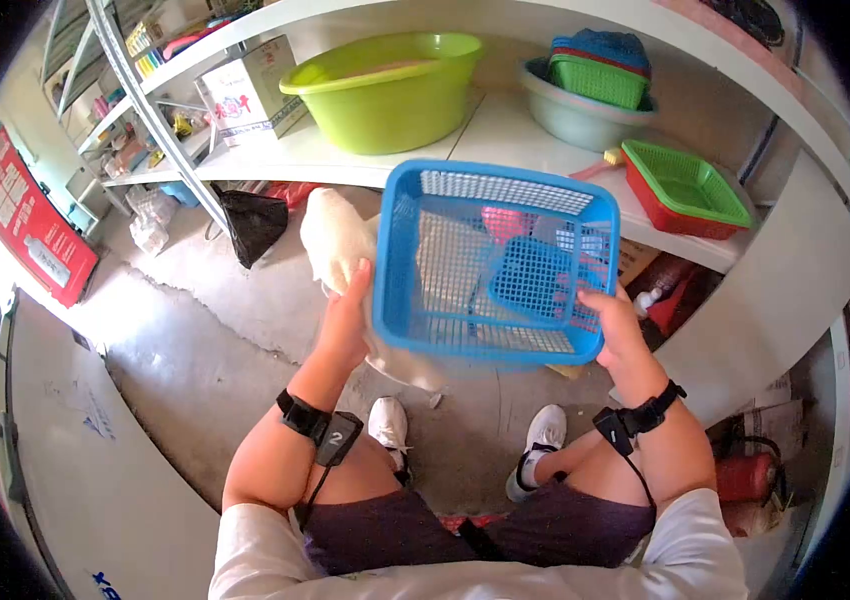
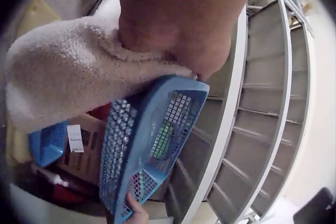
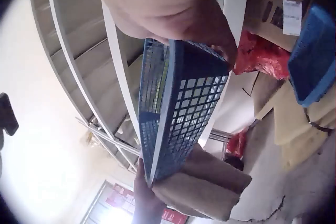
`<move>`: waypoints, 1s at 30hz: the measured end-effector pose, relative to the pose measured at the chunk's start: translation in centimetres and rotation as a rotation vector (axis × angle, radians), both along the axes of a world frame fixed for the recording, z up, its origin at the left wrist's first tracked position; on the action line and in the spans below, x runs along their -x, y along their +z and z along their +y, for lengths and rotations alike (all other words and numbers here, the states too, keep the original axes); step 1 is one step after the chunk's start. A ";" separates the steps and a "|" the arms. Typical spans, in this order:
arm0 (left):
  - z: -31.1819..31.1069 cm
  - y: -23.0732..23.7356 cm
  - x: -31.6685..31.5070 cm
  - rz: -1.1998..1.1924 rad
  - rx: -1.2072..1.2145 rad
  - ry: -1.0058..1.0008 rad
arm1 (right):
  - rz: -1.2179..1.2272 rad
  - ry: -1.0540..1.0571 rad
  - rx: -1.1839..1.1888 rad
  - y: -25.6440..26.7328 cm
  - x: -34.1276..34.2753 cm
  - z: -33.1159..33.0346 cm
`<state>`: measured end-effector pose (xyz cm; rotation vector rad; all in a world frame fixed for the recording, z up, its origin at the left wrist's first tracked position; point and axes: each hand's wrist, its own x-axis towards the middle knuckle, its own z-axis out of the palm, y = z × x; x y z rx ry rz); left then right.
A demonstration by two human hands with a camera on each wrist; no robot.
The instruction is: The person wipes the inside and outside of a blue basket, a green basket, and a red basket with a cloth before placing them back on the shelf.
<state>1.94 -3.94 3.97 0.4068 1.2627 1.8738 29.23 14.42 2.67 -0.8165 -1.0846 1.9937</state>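
Observation:
A blue mesh basket [image 1: 395, 260] is held up between both hands, in front of the shelf. At its left side the left hand [image 1: 347, 315] grips the rim together with a cream cloth [image 1: 337, 232], which hangs down beside and below the basket. The right hand [image 1: 617, 325] grips the right side, its fingers on the mesh. In the left wrist view the fluffy cloth [image 2: 68, 66] bunches under the left hand [image 2: 176, 35] at the basket's corner [image 2: 178, 85]. From the right wrist, the right hand [image 3: 168, 8] is over the basket's edge [image 3: 170, 92], and the cloth [image 3: 202, 187] hangs at the far end.
On the white shelf [image 1: 505, 150] stand a large green tub [image 1: 385, 110], a pale basin [image 1: 570, 120] with small baskets, a green tray [image 1: 685, 185] in a red one, and a white box [image 1: 250, 95]. A black bag [image 1: 257, 225] and a fire extinguisher [image 1: 745, 480] are lower down.

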 end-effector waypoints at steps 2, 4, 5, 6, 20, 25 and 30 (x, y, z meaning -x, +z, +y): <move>0.5 -0.2 -1.1 0.006 -0.001 -0.093 | 0.082 -0.038 0.034 -0.1 0.0 0.3; 0.9 -1.2 -1.9 -0.065 -0.020 -0.255 | 0.130 -0.097 0.065 -0.2 0.3 0.0; 1.0 -1.8 -3.1 -0.047 -0.009 -0.309 | 0.136 -0.134 0.075 -0.3 0.9 -0.6; 1.3 -3.8 -3.2 0.061 0.090 -0.392 | 0.142 -0.168 0.085 -0.2 1.7 -1.2; 3.2 -0.8 -6.2 -0.033 -0.157 -0.148 | 0.192 -0.145 -0.135 -2.3 5.3 -5.0; 3.0 1.2 -6.2 0.158 -0.124 -0.130 | 0.244 -0.119 -0.114 -4.2 5.9 -5.8; 2.7 3.3 -6.5 0.370 0.080 -0.010 | 0.387 0.029 0.292 -1.5 3.6 -5.5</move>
